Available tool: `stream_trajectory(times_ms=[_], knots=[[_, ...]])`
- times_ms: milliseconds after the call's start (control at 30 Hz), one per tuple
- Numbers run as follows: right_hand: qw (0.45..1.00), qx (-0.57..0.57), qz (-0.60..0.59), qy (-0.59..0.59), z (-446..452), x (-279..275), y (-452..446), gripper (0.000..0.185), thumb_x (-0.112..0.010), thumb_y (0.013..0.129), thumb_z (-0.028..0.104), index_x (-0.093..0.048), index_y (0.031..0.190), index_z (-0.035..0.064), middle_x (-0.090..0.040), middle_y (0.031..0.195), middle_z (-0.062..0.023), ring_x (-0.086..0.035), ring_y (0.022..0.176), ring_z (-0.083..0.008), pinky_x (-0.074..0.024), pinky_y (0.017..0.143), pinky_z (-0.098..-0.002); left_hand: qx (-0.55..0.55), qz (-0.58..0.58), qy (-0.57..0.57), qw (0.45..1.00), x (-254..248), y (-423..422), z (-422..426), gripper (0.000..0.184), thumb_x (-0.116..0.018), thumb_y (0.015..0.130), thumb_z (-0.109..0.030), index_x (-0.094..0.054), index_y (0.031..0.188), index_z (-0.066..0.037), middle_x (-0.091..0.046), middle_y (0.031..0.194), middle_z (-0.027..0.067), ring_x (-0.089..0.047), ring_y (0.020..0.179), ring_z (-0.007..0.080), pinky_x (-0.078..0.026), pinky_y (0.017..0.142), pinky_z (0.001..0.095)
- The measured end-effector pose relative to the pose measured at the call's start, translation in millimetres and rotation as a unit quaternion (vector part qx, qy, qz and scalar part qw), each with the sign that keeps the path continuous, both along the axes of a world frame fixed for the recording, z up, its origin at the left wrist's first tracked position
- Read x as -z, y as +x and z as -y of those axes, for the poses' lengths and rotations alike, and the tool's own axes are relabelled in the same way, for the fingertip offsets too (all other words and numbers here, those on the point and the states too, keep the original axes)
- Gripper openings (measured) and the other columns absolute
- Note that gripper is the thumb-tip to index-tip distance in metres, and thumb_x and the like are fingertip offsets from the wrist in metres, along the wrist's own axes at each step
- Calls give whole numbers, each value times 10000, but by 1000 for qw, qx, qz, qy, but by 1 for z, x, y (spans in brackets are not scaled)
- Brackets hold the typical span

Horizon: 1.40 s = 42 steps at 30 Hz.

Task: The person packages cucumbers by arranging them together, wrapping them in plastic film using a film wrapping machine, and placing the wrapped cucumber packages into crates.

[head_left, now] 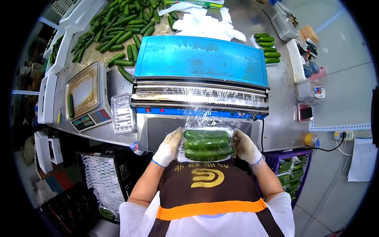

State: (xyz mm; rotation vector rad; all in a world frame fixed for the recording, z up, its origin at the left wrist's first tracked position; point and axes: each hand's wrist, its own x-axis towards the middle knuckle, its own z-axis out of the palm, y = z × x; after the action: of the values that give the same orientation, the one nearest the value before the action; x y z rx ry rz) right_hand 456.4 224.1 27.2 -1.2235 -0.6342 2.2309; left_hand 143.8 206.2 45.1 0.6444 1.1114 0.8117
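Observation:
In front of my apron, a white tray (181, 155) of green cucumbers (209, 143) is held between my two gloved hands. My left hand (169, 147) grips its left end, fingers curled at the side. My right hand (245, 147) closes on the right end. Clear plastic film (202, 115) covers the tray and stretches back from it to the film wrapping machine (199, 61), which has a blue lid. Beneath the film, a dark flat plate (160, 129) lies at the machine's front. The undersides of the tray and some fingertips are hidden.
Loose cucumbers (114, 29) are piled at the back left. A weighing scale (85, 93) with one cucumber and a stack of clear trays (122, 113) stand left. Filled trays (270, 49) sit back right. Crates (294, 156) flank me below the steel table (282, 130).

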Motion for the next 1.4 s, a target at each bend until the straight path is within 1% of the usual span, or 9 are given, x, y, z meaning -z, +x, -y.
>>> stream_trajectory(times_ms=[267, 400, 533, 700, 833, 1000, 1133, 1200, 1400], knots=[[977, -183, -51, 98, -30, 31, -50, 290, -519, 998, 198, -592, 1219, 24, -641, 1158, -75, -637, 1006, -135, -534, 883, -270, 127, -103, 66, 984, -13, 8, 4, 426, -482, 996, -336, -551, 1225, 17, -639, 1002, 94, -551, 887, 180, -463, 875, 344], [917, -95, -363, -138, -11, 27, -64, 365, -437, 1015, 95, -506, 1361, -1, -592, 1299, -96, -611, 1119, -147, -515, 946, -257, -25, 49, 153, 987, 7, 27, 5, 630, -525, 965, -420, -423, 1422, 2, -567, 1286, 159, -547, 1156, 222, -414, 1020, 334], [942, -69, -298, -139, -3, 44, -23, 291, -477, 996, 96, -606, 1227, -24, -653, 1188, -118, -648, 1044, -173, -541, 915, -304, -5, 258, -51, 965, 7, 34, 26, 747, -353, 1009, -567, -450, 1365, 83, -556, 1313, 200, -551, 1208, 248, -438, 1050, 376], [988, 46, -121, -81, -15, -23, 0, 992, -619, 770, 725, -433, 1362, -49, -563, 1293, -222, -562, 1197, -300, -456, 1030, -383, -88, 255, -112, 956, 17, 46, 11, 720, -415, 997, -556, -487, 1321, 84, -604, 1238, 202, -610, 1116, 262, -512, 968, 388], [997, 49, -58, 5, -18, 3, -3, 545, -627, 926, 308, -500, 1305, -63, -595, 1267, -183, -608, 1127, -284, -494, 990, -392, -78, 191, -43, 978, 9, 54, -12, 674, -459, 999, -510, -487, 1327, 78, -601, 1238, 203, -604, 1120, 265, -503, 979, 398], [989, 144, -41, 7, -31, 4, -5, 431, -651, 925, 295, -590, 1219, -16, -644, 1181, -170, -638, 1044, -279, -539, 883, -404, -234, 354, 32, 905, -11, 70, -17, 824, -523, 920, -618, -343, 1436, -3, -526, 1321, 195, -542, 1218, 267, -458, 1036, 430], [988, 147, -35, 42, -40, -23, -36, 561, -558, 964, 414, -520, 1311, -25, -611, 1225, -194, -643, 1034, -321, -557, 878, -415, -276, 437, 146, 844, 8, 112, 9, 528, -440, 1035, -292, -254, 1500, -126, -445, 1431, 54, -438, 1322, 221, -418, 1075, 371], [976, 115, -39, 180, -41, -15, -54, 532, -517, 986, 396, -506, 1301, -33, -606, 1219, -191, -640, 1034, -300, -551, 859, -388, -344, 127, 317, 875, 56, 154, 16, 724, -611, 939, -145, -180, 1520, -136, -425, 1438, 72, -446, 1297, 185, -432, 1050, 369], [892, 45, 76, 444, -6, -35, -114, 423, -588, 968, 188, -459, 1298, -42, -564, 1207, -150, -578, 1014, -221, -466, 902, -334, -393, 215, 149, 881, 24, 97, 33, 836, -765, 811, -143, -271, 1484, -91, -575, 1262, 43, -567, 1119, 144, -474, 952, 317]])
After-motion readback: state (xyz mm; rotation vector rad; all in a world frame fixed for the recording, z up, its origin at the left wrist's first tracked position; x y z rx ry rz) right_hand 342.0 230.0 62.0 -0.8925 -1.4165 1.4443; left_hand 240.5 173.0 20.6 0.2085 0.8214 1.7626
